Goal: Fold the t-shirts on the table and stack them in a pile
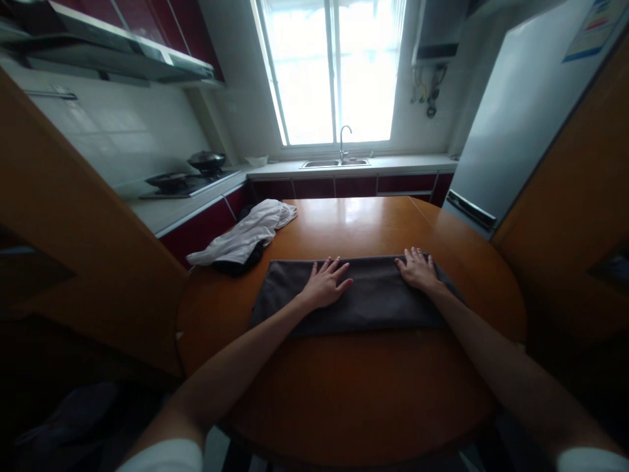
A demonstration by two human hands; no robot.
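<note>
A dark grey cloth (373,301) lies flat as a wide folded rectangle on a round orange wooden table (344,393). My left hand (325,283) rests palm down on the cloth's left half, fingers spread and stretched forward. My right hand (417,269) lies flat near the cloth's far right corner, fingers also spread. Neither hand grips anything. Both forearms reach across the table from the near edge.
A crumpled white garment (250,233) over something dark sits at the table's far left. Behind are a counter with a sink (335,162), a stove with pans (189,178), a bright window, a white refrigerator (521,118) on the right and wooden panels on both sides.
</note>
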